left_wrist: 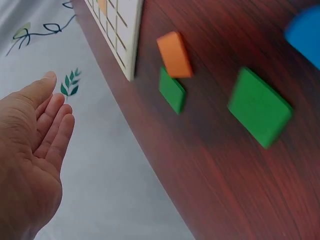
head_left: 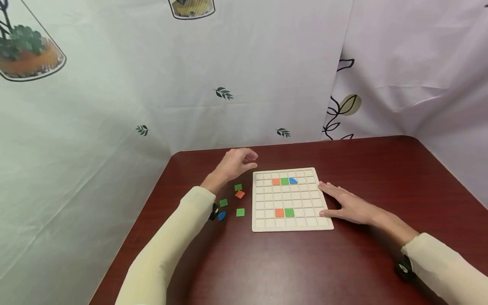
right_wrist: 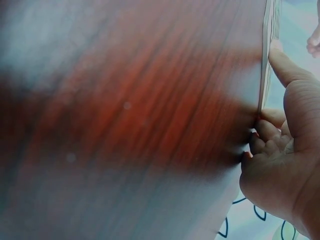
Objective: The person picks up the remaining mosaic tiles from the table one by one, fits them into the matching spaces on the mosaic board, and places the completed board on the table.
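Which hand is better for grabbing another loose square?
Probably the left hand: it looks empty and is nearer the loose squares, left of the board. The right hand touches the board's right edge, farther away.

The left wrist view's edges sliced the blue piece (left_wrist: 307, 37) and (oh, that too!) the board (left_wrist: 121, 24). Over in the right wrist view, the tabletop (right_wrist: 145, 110) lay blurred!

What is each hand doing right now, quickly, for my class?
Left hand: open, fingers loosely bent, nothing seen in it.
Right hand: open, thumb and fingers touching the edge of the board.
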### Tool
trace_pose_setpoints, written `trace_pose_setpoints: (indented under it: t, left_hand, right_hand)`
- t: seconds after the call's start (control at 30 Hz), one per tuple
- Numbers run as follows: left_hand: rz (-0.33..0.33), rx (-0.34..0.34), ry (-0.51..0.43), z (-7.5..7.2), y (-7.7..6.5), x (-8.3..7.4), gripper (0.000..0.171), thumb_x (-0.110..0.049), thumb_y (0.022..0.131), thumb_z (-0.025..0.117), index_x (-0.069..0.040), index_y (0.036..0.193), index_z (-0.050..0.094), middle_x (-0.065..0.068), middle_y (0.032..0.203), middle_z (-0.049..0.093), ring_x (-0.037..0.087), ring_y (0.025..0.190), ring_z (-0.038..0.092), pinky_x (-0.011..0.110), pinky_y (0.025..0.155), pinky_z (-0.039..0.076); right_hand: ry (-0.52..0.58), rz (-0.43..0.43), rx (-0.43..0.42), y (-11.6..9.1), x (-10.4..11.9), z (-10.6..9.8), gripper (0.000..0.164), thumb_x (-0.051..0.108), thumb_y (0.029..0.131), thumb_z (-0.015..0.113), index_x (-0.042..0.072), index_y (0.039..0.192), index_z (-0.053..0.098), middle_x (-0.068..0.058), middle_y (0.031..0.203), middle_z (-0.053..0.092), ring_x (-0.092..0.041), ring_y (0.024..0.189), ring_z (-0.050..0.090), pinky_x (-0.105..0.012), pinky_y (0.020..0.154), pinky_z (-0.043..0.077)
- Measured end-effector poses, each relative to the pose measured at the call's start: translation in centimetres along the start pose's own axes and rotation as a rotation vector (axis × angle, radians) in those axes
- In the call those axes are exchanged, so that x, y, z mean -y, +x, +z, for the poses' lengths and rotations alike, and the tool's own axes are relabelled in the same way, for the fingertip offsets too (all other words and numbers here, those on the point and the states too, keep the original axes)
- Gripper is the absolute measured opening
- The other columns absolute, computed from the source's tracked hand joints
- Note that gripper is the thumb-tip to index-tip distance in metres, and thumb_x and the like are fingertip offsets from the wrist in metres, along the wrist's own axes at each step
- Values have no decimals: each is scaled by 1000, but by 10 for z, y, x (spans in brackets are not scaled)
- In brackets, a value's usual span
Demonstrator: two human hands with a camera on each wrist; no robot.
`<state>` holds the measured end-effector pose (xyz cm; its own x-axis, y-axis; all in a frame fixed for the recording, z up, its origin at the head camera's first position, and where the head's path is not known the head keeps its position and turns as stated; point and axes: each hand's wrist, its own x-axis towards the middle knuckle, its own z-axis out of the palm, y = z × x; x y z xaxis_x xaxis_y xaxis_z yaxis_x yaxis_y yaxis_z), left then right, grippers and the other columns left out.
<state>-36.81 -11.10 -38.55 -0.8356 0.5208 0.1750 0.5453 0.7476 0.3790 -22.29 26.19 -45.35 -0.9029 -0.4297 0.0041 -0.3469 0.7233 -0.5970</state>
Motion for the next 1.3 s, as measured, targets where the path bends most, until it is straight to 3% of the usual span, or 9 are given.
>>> trace_pose_setpoints:
  t: [0.27, 0.6, 1.3]
  left_hand:
    - [-41, -1, 9, -8, -15, 20, 35, -23, 98, 81, -7, 128, 74, 2, 119, 74, 18, 110, 69, 38, 97, 57]
    - [-49, -5, 22, -9, -31, 33, 34, -21, 96, 82, -8, 126, 74, 2, 117, 75, 18, 107, 71, 38, 95, 58]
    - [-70, 48, 4, 9, -58, 47, 31, -21, 96, 83, -10, 123, 75, 1, 114, 75, 17, 104, 71, 37, 94, 59]
  right_hand:
    - [0, 5, 9, 1, 1, -1, 104, 53, 91, 81, -1, 165, 32, -24, 170, 29, -49, 157, 20, -68, 123, 19]
    - [0, 0, 1, 1, 1, -1, 102, 53, 92, 81, -2, 164, 33, -26, 170, 29, -49, 157, 21, -66, 123, 19]
    - [-4, -6, 1, 2, -1, 0, 102, 53, 91, 81, -2, 164, 34, -25, 169, 30, -49, 157, 22, -66, 123, 19]
